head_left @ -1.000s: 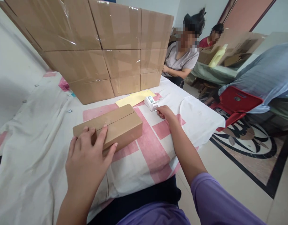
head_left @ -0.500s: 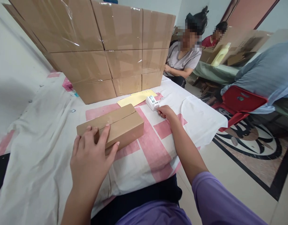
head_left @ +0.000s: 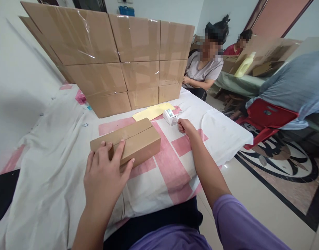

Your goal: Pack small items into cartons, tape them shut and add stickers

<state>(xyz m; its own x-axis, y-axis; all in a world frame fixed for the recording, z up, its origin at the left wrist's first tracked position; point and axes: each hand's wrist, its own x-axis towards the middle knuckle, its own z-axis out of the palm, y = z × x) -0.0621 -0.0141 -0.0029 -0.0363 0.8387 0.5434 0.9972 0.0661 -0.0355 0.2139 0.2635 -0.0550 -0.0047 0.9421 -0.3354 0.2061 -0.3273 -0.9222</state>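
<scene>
A closed brown cardboard box (head_left: 141,137) lies on the cloth-covered table in front of me. My left hand (head_left: 107,166) rests on its near left part, fingers spread over the top and the thumb at the near side. Beyond the box's right end is a small white device (head_left: 170,117) with a greenish face. My right hand (head_left: 184,126) is curled closed at the right end of the device; what its fingers pinch is too small to make out. A yellow sheet (head_left: 153,111) lies flat behind the box.
Stacked taped cartons (head_left: 140,71) stand along the table's back. A dark object (head_left: 5,194) lies at the left edge. Past the right side are a seated person (head_left: 205,69), a red chair (head_left: 268,114) and a yellow bottle (head_left: 245,65).
The view has shifted slightly, so the table, cartons and box appear a little lower and further right. Both hands keep the same pose beside the box and device.
</scene>
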